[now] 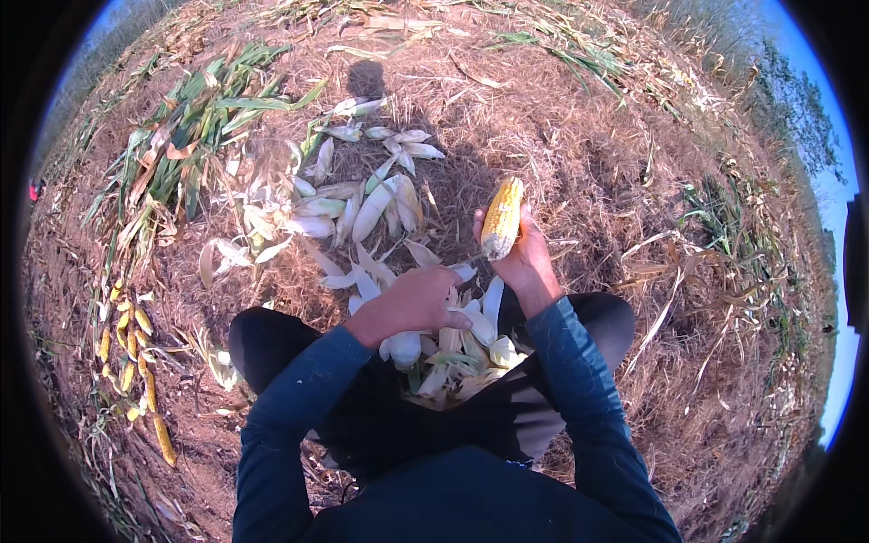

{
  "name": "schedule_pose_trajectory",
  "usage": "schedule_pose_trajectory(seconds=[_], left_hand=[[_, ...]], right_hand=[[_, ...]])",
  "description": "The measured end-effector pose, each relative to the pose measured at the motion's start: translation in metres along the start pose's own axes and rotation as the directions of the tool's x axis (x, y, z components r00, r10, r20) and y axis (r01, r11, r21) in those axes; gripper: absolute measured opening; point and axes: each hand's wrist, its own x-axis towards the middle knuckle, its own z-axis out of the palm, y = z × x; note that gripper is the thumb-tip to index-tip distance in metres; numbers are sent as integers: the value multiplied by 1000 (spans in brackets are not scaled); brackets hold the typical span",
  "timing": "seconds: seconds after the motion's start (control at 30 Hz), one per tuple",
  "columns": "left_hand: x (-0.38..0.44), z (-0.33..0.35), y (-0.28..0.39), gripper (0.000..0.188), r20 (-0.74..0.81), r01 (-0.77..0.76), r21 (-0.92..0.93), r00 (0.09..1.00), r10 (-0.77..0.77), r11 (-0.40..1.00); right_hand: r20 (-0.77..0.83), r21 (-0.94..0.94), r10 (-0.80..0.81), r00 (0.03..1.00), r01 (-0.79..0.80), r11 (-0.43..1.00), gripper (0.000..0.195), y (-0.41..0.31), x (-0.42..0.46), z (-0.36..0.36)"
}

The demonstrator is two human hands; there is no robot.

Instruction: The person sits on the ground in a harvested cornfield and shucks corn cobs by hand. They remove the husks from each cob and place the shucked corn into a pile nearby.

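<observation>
My right hand holds a husked ear of yellow corn upright, its paler, whitish end low near the palm. My left hand is over my lap, thumb and fingers apart; its curled fingers are partly hidden from above. Beneath it, a heap of pale corn husks fills the space between my crossed legs. A white strip of husk shows just beyond the left fingertips; whether they touch it I cannot tell.
Several unhusked ears lie on dry straw ahead of me. Husked yellow cobs are strewn at the left. Green and dry corn stalks are piled at the far left, with more stalks along the right.
</observation>
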Motion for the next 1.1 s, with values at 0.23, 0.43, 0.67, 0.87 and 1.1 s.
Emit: schedule_pose_trajectory(seconds=[0.23,0.43,0.67,0.87,1.1], left_hand=[[7,-12,19,49,-83,54,-671,986,-147,739],[12,-11,21,49,-38,56,-723,992,-120,688],[6,-15,18,59,49,172,-765,977,-210,621],[22,19,-5,57,73,224,-851,946,-316,475],[7,13,-46,61,137,111,-990,874,-467,-82]], right_hand=[[173,-46,75,982,-68,997,52,4,-4,1],[214,-95,157,964,-139,986,56,3,-5,-1],[185,-248,176,967,-128,960,61,12,-3,5],[105,-639,150,983,-49,767,53,16,-14,2],[12,-783,-19,1000,22,622,45,21,-8,-13]])
